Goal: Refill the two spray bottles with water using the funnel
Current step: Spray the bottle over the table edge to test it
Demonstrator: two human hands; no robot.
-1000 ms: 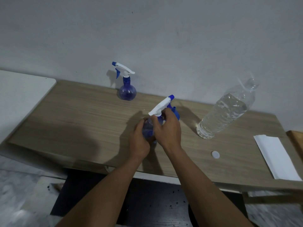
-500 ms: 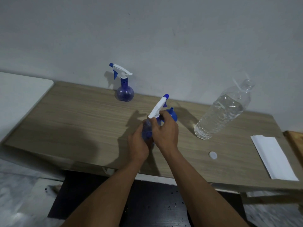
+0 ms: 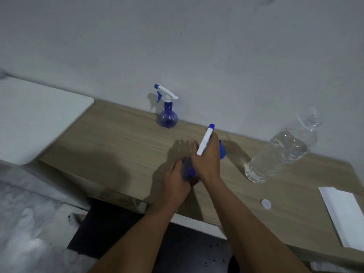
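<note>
No text, label, brand, number or sign can be read anywhere in this view. The far spray bottle (image 3: 168,117), the near spray bottle (image 3: 204,143), the water bottle (image 3: 279,152), the white cap (image 3: 266,204) and the white paper (image 3: 342,217) show only plain surfaces. The picture is too soft to show any fine print.

held spray bottle (image 3: 188,170) blurred, paper (image 3: 342,215) cut off

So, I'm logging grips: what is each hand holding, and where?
Left hand grips the spray bottle by its body; right hand grips its sprayer head.
</note>
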